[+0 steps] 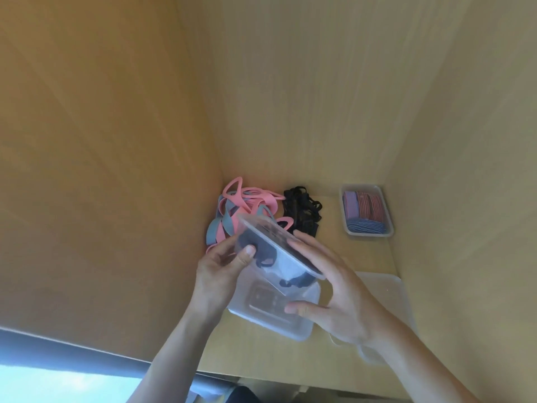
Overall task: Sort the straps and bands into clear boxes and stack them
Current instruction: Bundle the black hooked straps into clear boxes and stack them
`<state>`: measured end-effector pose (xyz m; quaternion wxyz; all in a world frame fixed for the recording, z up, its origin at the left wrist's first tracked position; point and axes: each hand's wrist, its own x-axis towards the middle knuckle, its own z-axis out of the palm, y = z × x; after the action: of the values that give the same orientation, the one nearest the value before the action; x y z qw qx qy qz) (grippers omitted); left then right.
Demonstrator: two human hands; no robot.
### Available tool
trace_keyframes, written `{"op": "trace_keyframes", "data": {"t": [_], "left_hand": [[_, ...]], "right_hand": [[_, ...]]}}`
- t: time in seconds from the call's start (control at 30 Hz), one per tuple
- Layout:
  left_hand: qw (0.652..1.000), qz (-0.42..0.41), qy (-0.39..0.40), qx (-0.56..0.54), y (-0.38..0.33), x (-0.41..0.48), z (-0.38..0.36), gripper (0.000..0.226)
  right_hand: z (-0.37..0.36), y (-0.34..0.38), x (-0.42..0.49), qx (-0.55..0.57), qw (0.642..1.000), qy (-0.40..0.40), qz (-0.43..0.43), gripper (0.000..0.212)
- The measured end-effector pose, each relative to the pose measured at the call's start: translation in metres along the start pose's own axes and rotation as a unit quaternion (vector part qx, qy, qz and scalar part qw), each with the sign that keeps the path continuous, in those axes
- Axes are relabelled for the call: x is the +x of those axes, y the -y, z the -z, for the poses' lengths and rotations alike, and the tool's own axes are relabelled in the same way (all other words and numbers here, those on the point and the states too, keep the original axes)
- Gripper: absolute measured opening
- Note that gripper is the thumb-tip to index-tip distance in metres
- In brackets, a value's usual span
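Both hands hold a tilted clear box [273, 315] above the near part of the wooden shelf [328, 210]. The left hand [223, 269] grips its left side, thumb on the wall. The right hand [334, 289] clasps it between fingers at the rim and thumb near the base. Dark straps [293, 282] lie inside.

It looks ready for stacking, so level it first to keep the contents in, then seat it squarely on the filled box [367, 210] at far right. Pink and blue bands [241, 205] and loose black straps [302, 209] lie unsorted at far left.

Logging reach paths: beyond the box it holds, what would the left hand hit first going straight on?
Probably the pink and grey bands, piled just past the left hand; depth is unclear.
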<state>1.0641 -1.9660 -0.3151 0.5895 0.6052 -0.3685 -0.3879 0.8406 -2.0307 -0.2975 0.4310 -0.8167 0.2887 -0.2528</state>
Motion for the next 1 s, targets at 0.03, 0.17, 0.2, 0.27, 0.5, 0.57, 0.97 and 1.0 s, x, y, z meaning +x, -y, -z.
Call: {"op": "trace_keyframes", "data": {"t": [0.03,0.17,0.2,0.27,0.5,0.57,0.97,1.0], "left_hand": [[1.000,0.005,0.012,-0.005,0.001,-0.001,-0.001,0.043],[0.999,0.018,0.024,-0.025,0.007,-0.003,-0.006,0.035],[0.999,0.018,0.035,-0.022,0.008,-0.003,-0.007,0.033],[0.998,0.018,0.063,-0.005,0.010,-0.002,-0.008,0.033],[0.995,0.034,0.035,0.092,0.028,-0.013,-0.005,0.050],[0.994,0.048,0.018,0.100,0.032,-0.018,-0.002,0.049],[0.980,0.039,-0.007,0.193,0.038,-0.034,0.008,0.053],[0.979,0.038,-0.005,0.200,0.038,-0.035,0.009,0.053]], "right_hand": [[-0.001,0.001,-0.002,-0.027,1.000,-0.010,0.011,0.087],[-0.005,0.001,-0.005,-0.086,0.995,-0.049,0.031,0.079],[-0.007,0.000,-0.006,-0.097,0.993,-0.055,0.036,0.078],[-0.012,-0.004,-0.008,-0.123,0.990,-0.060,0.045,0.076],[-0.003,-0.038,0.005,-0.284,0.952,-0.110,0.021,0.074],[0.008,-0.052,0.019,-0.342,0.926,-0.161,-0.016,0.073],[0.052,-0.114,0.080,-0.464,0.831,-0.214,-0.221,0.066],[0.051,-0.116,0.080,-0.465,0.829,-0.212,-0.226,0.066]]}}
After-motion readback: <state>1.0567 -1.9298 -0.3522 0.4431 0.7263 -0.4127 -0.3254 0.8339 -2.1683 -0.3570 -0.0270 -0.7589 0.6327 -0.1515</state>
